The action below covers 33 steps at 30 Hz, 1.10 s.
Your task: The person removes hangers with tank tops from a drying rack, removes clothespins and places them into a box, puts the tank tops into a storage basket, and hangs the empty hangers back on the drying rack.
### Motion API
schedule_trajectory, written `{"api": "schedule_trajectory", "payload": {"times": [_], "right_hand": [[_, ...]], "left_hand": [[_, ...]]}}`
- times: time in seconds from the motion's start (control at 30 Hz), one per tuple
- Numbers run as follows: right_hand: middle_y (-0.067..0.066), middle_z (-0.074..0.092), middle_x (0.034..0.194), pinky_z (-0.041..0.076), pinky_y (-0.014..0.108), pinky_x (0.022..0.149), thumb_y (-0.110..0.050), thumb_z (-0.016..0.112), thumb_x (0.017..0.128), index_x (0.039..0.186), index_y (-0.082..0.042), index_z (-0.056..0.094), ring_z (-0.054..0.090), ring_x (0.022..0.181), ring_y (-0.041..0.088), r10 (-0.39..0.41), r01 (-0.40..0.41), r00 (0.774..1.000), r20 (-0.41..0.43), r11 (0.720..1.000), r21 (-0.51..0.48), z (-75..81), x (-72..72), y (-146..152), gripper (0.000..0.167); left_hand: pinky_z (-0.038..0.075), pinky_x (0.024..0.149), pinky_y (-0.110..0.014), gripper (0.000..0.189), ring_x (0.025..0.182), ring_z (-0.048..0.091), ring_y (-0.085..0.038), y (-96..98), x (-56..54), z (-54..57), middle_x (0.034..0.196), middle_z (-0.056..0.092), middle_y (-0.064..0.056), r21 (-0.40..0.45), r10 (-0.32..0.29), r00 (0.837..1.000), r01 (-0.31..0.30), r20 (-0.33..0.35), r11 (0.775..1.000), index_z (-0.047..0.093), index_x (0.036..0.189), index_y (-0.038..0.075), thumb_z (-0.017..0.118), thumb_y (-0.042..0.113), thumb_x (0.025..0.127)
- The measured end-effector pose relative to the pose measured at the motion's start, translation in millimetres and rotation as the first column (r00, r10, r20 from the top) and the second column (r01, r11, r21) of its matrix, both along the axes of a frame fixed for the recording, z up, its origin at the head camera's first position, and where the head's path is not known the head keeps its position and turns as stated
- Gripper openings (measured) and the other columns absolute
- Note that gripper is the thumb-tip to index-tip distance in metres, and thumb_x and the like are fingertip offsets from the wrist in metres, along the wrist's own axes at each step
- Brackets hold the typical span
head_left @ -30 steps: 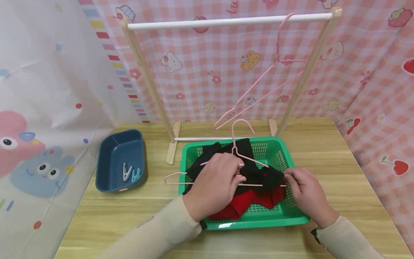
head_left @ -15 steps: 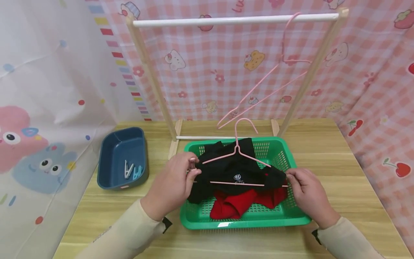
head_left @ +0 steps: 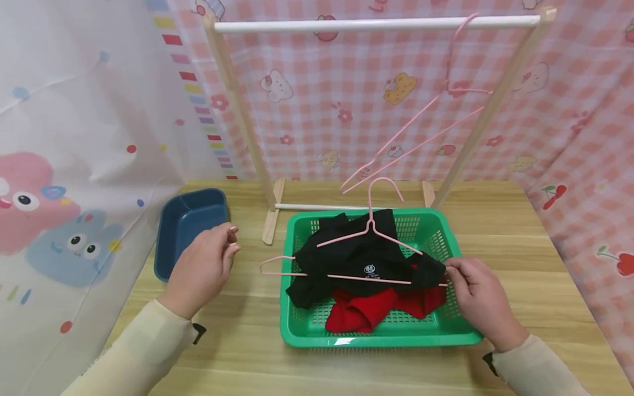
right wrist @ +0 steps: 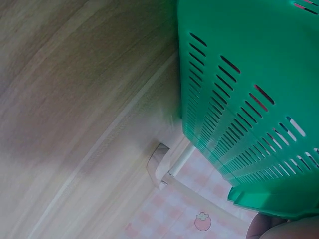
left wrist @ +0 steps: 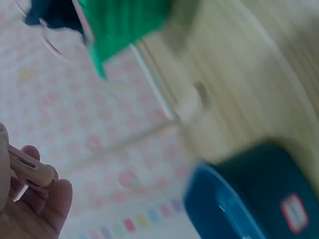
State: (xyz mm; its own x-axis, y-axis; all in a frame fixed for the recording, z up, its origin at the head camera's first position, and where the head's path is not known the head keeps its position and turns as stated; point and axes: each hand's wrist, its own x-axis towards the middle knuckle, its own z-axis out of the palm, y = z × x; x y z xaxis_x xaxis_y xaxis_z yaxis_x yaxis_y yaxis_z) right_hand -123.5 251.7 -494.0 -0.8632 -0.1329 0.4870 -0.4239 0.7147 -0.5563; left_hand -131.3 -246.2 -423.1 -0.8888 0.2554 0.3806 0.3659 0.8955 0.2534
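Note:
My left hand (head_left: 200, 269) pinches a pale pink clothespin (left wrist: 36, 170) between thumb and fingers, left of the green basket (head_left: 396, 340). It overlaps the blue bin (head_left: 190, 217) in the head view. Across the basket lies a black garment (head_left: 346, 256) with a small white print, threaded on a pink hanger (head_left: 370, 203) whose hook points up and back. The fingertips of my right hand (head_left: 484, 302) pinch the garment's right end, where the hanger's lower bar comes out. Under it, red cloth (head_left: 361, 312) lies in the basket.
Behind the basket stands a wooden rack with a white top rail (head_left: 376, 25). A second pink hanger (head_left: 406, 126) hangs from the rail's right part. Printed curtains enclose the back and sides of the wooden tabletop (head_left: 238, 341).
My left hand has moved left from over the garment to the blue bin, carrying the clothespin and uncovering the white print. My right hand keeps its grip at the garment's right end.

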Motion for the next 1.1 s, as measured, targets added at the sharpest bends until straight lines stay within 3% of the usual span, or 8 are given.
{"api": "schedule_trajectory", "payload": {"times": [0.13, 0.4, 0.8, 1.1], "right_hand": [[0.008, 0.073, 0.093, 0.041, 0.015, 0.078, 0.009, 0.066, 0.095, 0.101, -0.003, 0.075, 0.048, 0.092, -0.005, -0.003, 0.003, 1.000, 0.004, 1.000, -0.007, -0.1, -0.2, 0, 0.016], [0.010, 0.073, 0.095, 0.041, 0.012, 0.078, 0.009, 0.066, 0.095, 0.102, -0.002, 0.075, 0.046, 0.093, -0.007, -0.008, 0.008, 1.000, 0.019, 1.000, -0.008, 2.2, -0.4, 0, 0.015], [0.009, 0.072, 0.093, 0.040, 0.012, 0.076, 0.009, 0.067, 0.095, 0.101, -0.003, 0.075, 0.046, 0.092, -0.007, -0.013, 0.013, 0.999, 0.031, 1.000, -0.011, 1.0, 2.4, 0, 0.016], [0.010, 0.073, 0.091, 0.040, 0.015, 0.075, 0.011, 0.067, 0.094, 0.101, -0.001, 0.074, 0.046, 0.090, -0.005, -0.003, 0.003, 1.000, 0.008, 1.000, -0.011, 0.3, 0.7, -1, 0.016]], "left_hand": [[0.052, 0.076, -0.048, 0.016, 0.082, 0.061, -0.031, -25.0, -8.0, -6.1, 0.093, 0.068, -0.010, -0.031, 0.046, 0.998, -0.044, 0.049, 0.999, 0.061, 0.118, 0.005, 0.065, 0.014, 0.104], [0.054, 0.090, -0.061, 0.031, 0.101, 0.067, -0.043, -66.3, -22.8, -23.7, 0.114, 0.073, -0.021, -0.019, 0.153, 0.976, -0.152, 0.157, 0.988, 0.060, 0.134, 0.001, 0.064, 0.012, 0.105], [0.054, 0.095, -0.063, 0.042, 0.114, 0.067, -0.045, -93.7, -32.7, -42.6, 0.132, 0.067, -0.028, -0.012, 0.260, 0.894, -0.275, 0.366, 0.961, 0.047, 0.150, -0.002, 0.050, 0.016, 0.112], [0.052, 0.099, -0.065, 0.044, 0.117, 0.066, -0.049, -104.2, -38.7, -52.9, 0.136, 0.064, -0.030, -0.062, 0.302, 0.856, -0.305, 0.420, 0.950, 0.047, 0.151, -0.002, 0.051, 0.017, 0.111]]}}
